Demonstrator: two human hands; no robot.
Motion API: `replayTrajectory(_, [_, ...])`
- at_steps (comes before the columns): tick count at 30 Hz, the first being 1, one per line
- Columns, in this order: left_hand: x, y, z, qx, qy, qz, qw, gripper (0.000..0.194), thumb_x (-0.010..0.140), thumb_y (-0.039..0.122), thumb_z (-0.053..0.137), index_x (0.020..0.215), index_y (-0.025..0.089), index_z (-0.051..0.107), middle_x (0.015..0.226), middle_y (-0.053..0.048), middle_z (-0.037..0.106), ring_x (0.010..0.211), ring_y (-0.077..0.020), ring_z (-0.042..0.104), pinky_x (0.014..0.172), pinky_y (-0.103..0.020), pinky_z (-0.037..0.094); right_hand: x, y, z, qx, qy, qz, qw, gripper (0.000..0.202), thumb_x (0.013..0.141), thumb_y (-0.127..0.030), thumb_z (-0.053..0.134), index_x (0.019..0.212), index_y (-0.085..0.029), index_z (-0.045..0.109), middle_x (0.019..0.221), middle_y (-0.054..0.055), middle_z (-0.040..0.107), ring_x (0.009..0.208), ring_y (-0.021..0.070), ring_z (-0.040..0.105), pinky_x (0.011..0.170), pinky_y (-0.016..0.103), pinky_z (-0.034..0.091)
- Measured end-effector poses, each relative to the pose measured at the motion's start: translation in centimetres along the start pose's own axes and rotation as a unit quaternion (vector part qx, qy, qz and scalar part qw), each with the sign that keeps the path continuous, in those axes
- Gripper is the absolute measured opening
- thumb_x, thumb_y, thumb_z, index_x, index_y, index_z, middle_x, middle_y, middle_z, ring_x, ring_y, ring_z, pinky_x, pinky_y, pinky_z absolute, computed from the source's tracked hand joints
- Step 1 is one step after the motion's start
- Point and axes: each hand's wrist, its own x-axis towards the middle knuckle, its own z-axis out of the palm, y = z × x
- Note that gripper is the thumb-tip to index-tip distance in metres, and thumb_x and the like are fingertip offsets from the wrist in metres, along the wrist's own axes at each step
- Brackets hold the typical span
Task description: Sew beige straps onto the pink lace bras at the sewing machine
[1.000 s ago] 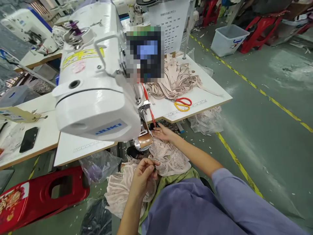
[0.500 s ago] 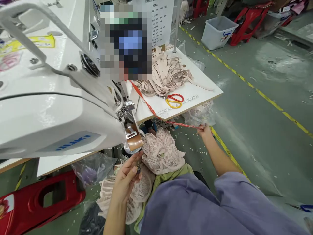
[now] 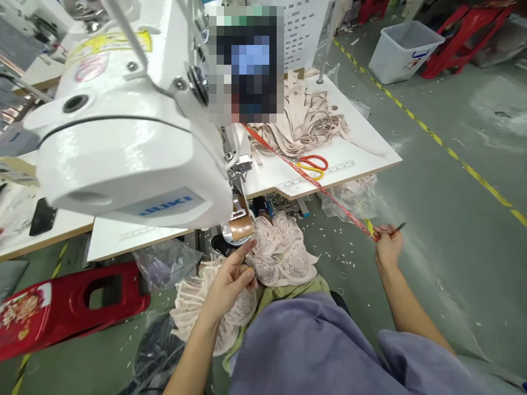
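Note:
My left hand [image 3: 233, 280] is just below the brass-coloured guide [image 3: 241, 227] of the sewing machine [image 3: 135, 170]. Its index finger points up toward the guide, while the thumb rests by the curled fingers; whatever they hold is hidden. Off to the right, over the floor, my right hand [image 3: 388, 241] grips the end of a red cord [image 3: 325, 192]. A thin dark pointed tool [image 3: 400, 226] sticks out of that hand. The cord runs taut across the table edge toward the machine. Pale lace bra pieces [image 3: 284, 252] lie on my lap, with more [image 3: 197, 312] to the left.
Beige strips [image 3: 300, 120] are heaped on the white table [image 3: 366, 159], beside red and yellow-handled scissors [image 3: 315, 164]. A red stool [image 3: 69, 307] is at lower left. A plastic bag [image 3: 349, 200] hangs under the table edge; a bin [image 3: 403, 52] stands farther back.
My right hand has moved right and down, stretching the red cord farther, and a dark tool now shows in it. The small dark object in my left hand is no longer visible. The view has shifted left.

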Motion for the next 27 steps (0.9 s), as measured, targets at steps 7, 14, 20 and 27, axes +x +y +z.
replayTrajectory(7, [-0.1,0.9,1.0,0.015,-0.08,-0.014,0.997,0.07,0.089,0.041,0.067,0.15,0.022,0.039,0.094,-0.012,0.071,0.067,-0.0159,0.063,0.057,-0.025,0.046,-11.5,-1.0,4.3,-0.152,-0.43,0.054,0.888,0.052,0.087,-0.068,0.05,0.087,-0.018,0.063,0.06,-0.004,0.048,0.042,0.0073,0.028,0.038,0.023,0.025])
replayTrajectory(14, [-0.6,2.0,1.5,0.046,-0.11,0.007,0.993,0.069,0.09,0.036,0.065,0.151,0.02,0.037,0.07,-0.001,0.061,0.064,-0.0147,0.06,0.06,-0.023,0.045,-19.1,-2.1,7.5,-0.158,-0.68,0.154,0.699,0.054,0.089,-0.072,0.044,0.085,-0.019,0.055,0.062,-0.007,0.041,0.046,0.0071,0.029,0.042,0.023,0.025])
replayTrajectory(20, [-1.0,1.9,1.2,0.062,-0.109,0.006,0.992,0.068,0.09,0.035,0.065,0.151,0.021,0.038,0.069,-0.002,0.062,0.064,-0.0166,0.061,0.059,-0.024,0.046,-19.5,-2.2,8.5,-0.162,-0.697,0.137,0.685,0.052,0.086,-0.071,0.051,0.079,-0.019,0.05,0.056,-0.009,0.037,0.045,0.007,0.029,0.042,0.022,0.023])
replayTrajectory(27, [-1.3,1.5,0.6,-0.006,-0.085,0.023,0.996,0.07,0.088,0.03,0.068,0.15,0.036,0.036,0.152,-0.018,0.042,0.065,-0.0107,0.062,0.061,-0.026,0.053,-17.4,-0.8,7.7,-0.136,-0.627,0.149,0.753,0.061,0.074,-0.081,0.054,0.078,-0.02,0.051,0.048,-0.013,0.025,0.043,0.0063,0.015,0.043,0.023,0.016])
